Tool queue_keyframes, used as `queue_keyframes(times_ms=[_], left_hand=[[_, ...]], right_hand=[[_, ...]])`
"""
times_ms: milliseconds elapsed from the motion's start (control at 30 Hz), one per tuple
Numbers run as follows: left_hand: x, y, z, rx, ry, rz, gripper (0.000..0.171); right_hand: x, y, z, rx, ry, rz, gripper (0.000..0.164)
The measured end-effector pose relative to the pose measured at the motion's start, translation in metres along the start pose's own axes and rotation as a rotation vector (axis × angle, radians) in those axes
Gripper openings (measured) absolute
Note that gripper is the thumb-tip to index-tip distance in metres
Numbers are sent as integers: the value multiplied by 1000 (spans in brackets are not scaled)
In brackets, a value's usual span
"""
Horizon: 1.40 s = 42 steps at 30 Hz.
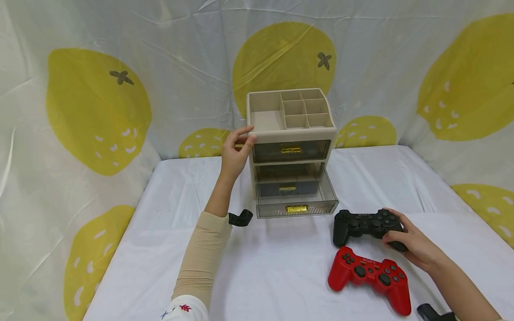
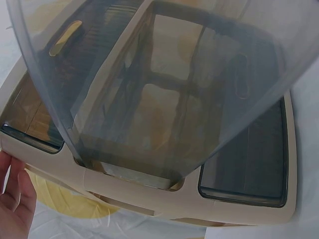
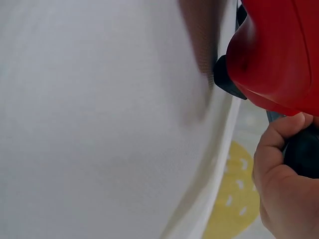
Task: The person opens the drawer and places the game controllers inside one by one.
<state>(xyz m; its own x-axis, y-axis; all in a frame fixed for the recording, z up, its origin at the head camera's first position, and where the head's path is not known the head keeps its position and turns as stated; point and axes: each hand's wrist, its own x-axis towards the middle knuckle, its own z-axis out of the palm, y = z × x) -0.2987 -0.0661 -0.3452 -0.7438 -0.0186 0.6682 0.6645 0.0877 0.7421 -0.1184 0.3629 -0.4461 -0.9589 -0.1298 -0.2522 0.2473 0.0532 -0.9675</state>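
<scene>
A beige desktop drawer organizer [image 1: 292, 132] stands toward the back of the table. Its middle smoky clear drawer [image 1: 297, 209], with a gold handle, is pulled out and looks empty. My left hand [image 1: 237, 149] touches the organizer's left side near the top, fingers loosely bent; its fingertips also show against that side in the left wrist view. At right, my right hand [image 1: 413, 240] grips the right handle of a black game controller [image 1: 363, 225]. A red game controller [image 1: 371, 278] lies on the cloth just in front of it and looms close in the right wrist view.
The organizer's top has open compartments [image 1: 295, 107]. Above the open drawer, another dark drawer [image 1: 292, 151] is closed. White cloth [image 1: 281, 267] covers the table, and a lemon-print curtain [image 1: 192, 67] surrounds it. Black wrist-camera mounts [image 1: 241, 218] stick out beside both wrists.
</scene>
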Motion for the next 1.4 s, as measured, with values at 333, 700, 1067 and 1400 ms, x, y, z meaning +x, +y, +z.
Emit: queue_keyframes(times_ms=[333, 700, 1067, 1400], left_hand=[[0, -1, 0, 2, -3, -3, 28], [-4, 29, 1, 15, -2, -20, 27], [-5, 39, -1, 14, -6, -4, 26], [1, 2, 2, 0, 11, -1, 28]], right_hand=[[-3, -10, -7, 164, -19, -119, 58], [-12, -31, -17, 313, -131, -316, 57], [-9, -59, -8, 364, -226, -413, 56], [3, -85, 26, 357, -280, -433, 51]])
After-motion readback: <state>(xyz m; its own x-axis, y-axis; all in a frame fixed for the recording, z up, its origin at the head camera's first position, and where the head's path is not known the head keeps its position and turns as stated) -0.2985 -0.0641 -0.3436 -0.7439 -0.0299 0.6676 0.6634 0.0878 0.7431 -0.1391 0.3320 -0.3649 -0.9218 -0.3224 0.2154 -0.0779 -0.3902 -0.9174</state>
